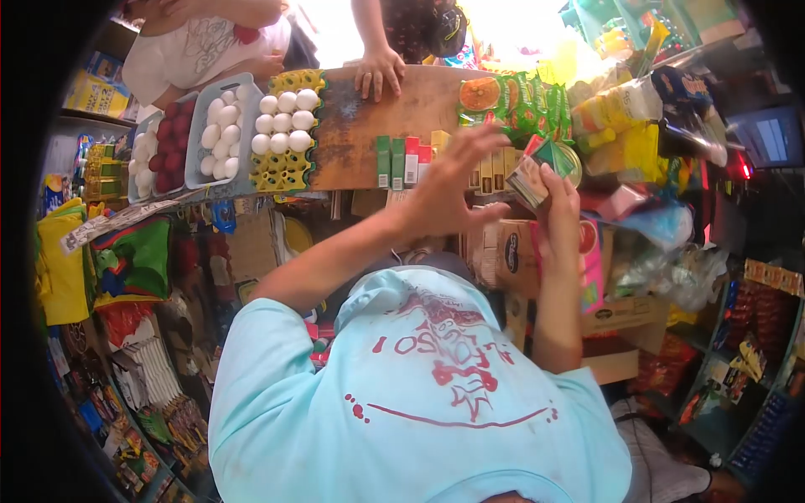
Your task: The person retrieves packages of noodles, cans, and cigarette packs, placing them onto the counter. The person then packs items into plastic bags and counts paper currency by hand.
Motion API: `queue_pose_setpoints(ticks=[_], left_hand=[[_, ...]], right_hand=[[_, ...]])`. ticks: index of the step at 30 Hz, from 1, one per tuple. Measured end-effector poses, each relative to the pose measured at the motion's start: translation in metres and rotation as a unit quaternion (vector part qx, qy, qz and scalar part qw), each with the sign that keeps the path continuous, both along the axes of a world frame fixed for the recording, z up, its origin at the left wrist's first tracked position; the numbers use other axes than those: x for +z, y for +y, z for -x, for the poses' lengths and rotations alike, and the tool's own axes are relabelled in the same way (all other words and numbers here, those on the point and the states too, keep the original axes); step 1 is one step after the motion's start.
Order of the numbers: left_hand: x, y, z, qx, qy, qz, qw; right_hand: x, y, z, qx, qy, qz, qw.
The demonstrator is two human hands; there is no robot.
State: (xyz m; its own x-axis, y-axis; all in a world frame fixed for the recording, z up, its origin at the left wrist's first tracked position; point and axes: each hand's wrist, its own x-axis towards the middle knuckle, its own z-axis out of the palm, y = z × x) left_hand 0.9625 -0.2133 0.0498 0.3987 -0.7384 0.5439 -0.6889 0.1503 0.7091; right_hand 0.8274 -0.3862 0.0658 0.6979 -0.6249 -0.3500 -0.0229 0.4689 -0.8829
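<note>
My right hand [560, 199] is closed on a small flat printed pack [530, 182], held up at the counter's near edge. Green and red colours show right behind the pack; whether they belong to it I cannot tell. My left hand [457, 180] is in the air left of it, fingers spread and thumb apart, holding nothing. Beneath and beyond that hand, small upright boxes stand in a row: green boxes [384, 162], red and white boxes [412, 161] and yellowish boxes [498, 172], partly hidden by my fingers.
On the wooden counter [348, 109] sit a yellow tray of white eggs [285, 121], more egg trays at left, and green packets [527, 101] at right. Another person's hand [380, 71] rests on the far edge. Shelves and cartons [513, 251] crowd both sides.
</note>
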Motion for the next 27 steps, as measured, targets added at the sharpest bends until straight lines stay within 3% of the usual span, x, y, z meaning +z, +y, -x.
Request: queue_pose_setpoints(ticks=[3,5,8,11,16,21,24,27], left_hand=[[-0.03,0.013,-0.041,0.056,-0.09,-0.206,0.973],[-0.064,0.012,-0.053,0.07,-0.161,-0.356,0.918],[-0.082,-0.006,-0.061,0.063,-0.126,-0.412,0.9],[-0.066,-0.019,-0.051,0.042,-0.082,-0.378,0.921],[-0.061,-0.036,-0.029,0.033,-0.115,-0.367,0.922],[-0.054,-0.004,-0.035,0.062,-0.041,-0.309,0.948],[-0.052,0.049,-0.061,0.081,-0.11,-0.391,0.91],[-0.07,0.08,-0.071,0.086,-0.178,-0.378,0.905]], right_hand=[[0.002,0.006,-0.014,-0.01,0.003,0.024,1.0],[0.004,0.01,-0.017,-0.006,-0.002,0.032,0.999],[0.006,0.015,-0.019,-0.007,-0.004,0.034,0.999],[0.01,0.023,-0.022,-0.025,-0.008,0.043,0.999],[0.004,0.024,-0.027,-0.024,-0.002,0.083,0.996],[-0.004,0.02,-0.032,0.013,0.061,0.209,0.976],[-0.017,0.02,-0.038,0.067,0.084,0.261,0.959],[-0.043,0.027,-0.056,0.165,0.141,0.311,0.925]])
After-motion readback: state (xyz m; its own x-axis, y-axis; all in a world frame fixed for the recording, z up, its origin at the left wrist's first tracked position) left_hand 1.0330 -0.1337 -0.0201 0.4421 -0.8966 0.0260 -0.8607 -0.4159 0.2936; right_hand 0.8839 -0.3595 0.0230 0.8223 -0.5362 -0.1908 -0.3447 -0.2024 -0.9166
